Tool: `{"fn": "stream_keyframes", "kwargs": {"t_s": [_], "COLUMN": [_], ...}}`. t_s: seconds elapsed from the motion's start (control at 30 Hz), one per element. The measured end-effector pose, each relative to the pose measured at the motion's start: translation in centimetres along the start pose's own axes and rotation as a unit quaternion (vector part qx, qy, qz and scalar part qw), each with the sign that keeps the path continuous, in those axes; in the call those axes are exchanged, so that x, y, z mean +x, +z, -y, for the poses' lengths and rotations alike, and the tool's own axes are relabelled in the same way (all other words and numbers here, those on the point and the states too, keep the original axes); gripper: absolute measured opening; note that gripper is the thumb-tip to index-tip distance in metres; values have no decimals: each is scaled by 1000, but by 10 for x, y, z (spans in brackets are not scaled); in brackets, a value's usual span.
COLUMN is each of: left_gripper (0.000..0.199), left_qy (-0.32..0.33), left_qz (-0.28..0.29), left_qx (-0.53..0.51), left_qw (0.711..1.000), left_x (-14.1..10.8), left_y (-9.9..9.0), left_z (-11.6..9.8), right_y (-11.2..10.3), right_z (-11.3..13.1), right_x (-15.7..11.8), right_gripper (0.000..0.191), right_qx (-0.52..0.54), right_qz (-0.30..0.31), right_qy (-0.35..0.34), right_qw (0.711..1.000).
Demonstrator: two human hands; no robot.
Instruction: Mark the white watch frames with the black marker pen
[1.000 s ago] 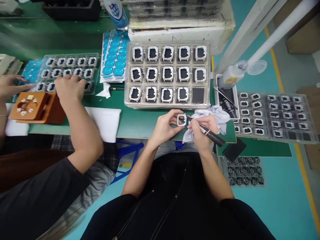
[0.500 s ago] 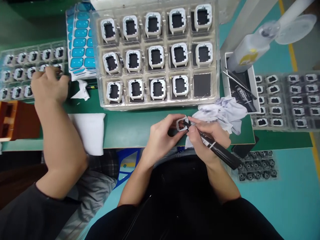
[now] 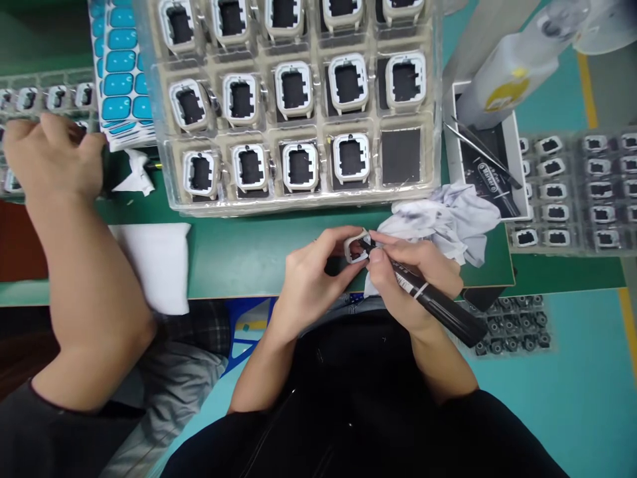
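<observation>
Between thumb and fingers, my left hand [image 3: 313, 279] grips a small light-coloured watch-case frame [image 3: 351, 249] over the front edge of the bench. My right hand [image 3: 415, 275] is wrapped round a thick black marker pen [image 3: 448, 309], its tip end pointing up and left into the frame's opening. Whether the tip touches the inner wall is too small to tell. Just above both hands lies a crumpled, stained white cloth [image 3: 442, 222]. Beyond it stands a clear tray [image 3: 298, 206] with rows of similar frames; its front right pocket [image 3: 401, 157] holds only a dark pad.
At left, a co-worker's arm [image 3: 94, 279] reaches to another tray of frames. A folded white cloth [image 3: 159, 265] and blue sticker sheets [image 3: 119, 60] lie nearby. At right, a white box [image 3: 520, 172] holds a bottle [image 3: 512, 79] and tweezers [image 3: 485, 149]. More trays [image 3: 580, 192] stand beyond.
My view has shifted closer to the bench, so the large tray looks bigger. The frame has tilted slightly in my left hand; the marker pen stays at its opening.
</observation>
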State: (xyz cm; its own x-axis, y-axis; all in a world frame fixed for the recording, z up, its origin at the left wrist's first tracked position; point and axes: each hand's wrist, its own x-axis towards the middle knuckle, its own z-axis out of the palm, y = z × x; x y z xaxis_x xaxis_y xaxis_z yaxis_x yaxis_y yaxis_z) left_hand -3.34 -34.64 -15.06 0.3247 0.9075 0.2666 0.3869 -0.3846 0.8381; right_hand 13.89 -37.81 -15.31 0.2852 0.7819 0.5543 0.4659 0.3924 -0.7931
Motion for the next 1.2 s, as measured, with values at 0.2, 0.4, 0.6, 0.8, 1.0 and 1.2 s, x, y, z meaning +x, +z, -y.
{"fn": "stream_keyframes", "kwargs": {"t_s": [0.2,0.4,0.6,0.8,1.0,1.2], "left_gripper": [33,32,34,32,32,35], "left_qy": [2,4,16,10,23,-4], "left_qz": [3,3,3,24,27,28], "left_qx": [7,24,19,42,28,3], "left_qw": [1000,1000,1000,999,999,1000], "left_x": [-2,-2,-2,-1,1,1], "left_y": [0,1,-1,-4,-4,-3], "left_z": [2,3,0,2,3,1], "right_y": [1,-1,-1,-1,-3,-4], "right_z": [1,1,1,2,3,2], "right_x": [2,1,1,4,7,7], "right_gripper": [14,13,12,16,16,13], "right_qx": [12,10,5,-31,-35,3], "right_qz": [-3,0,-2,18,31,26], "right_qy": [4,4,9,-48,-45,36], "right_qw": [1000,1000,1000,998,998,999]}}
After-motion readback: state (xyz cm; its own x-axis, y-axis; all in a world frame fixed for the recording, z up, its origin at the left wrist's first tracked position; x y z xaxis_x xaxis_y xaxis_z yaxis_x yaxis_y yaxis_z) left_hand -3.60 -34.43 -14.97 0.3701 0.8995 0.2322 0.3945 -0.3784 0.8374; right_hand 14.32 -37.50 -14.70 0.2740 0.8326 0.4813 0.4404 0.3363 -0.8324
